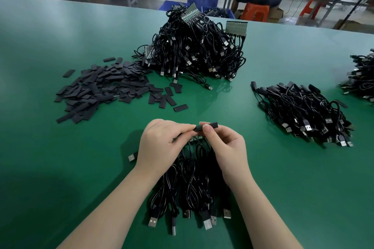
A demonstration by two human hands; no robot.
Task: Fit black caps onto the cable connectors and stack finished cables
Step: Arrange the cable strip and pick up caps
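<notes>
Nearest, a bundle of thin black USB cables (pixel 190 186) is laid on the green matte table (pixel 60 168), rubbery loops limp, metal plugs fanned toward the viewer; it is judged light and floppy, best controlled at the rigid connector end rather than by the cord. Above it, a connector (pixel 196 128) is pinched by the left hand (pixel 162 143), fingers curled, and a black cap (pixel 209 124), a small flattened sleeve, is pinched between thumb and forefinger of the right hand (pixel 226 147) and met with the connector; it is judged light, slightly pliable, best held by its flat sides. To the right, a heap of capped cables (pixel 303 113) is stacked. Farther left, loose matte caps (pixel 105 87) are scattered. Farthest, a tangled mound of uncapped cables (pixel 194 50) is piled.
</notes>
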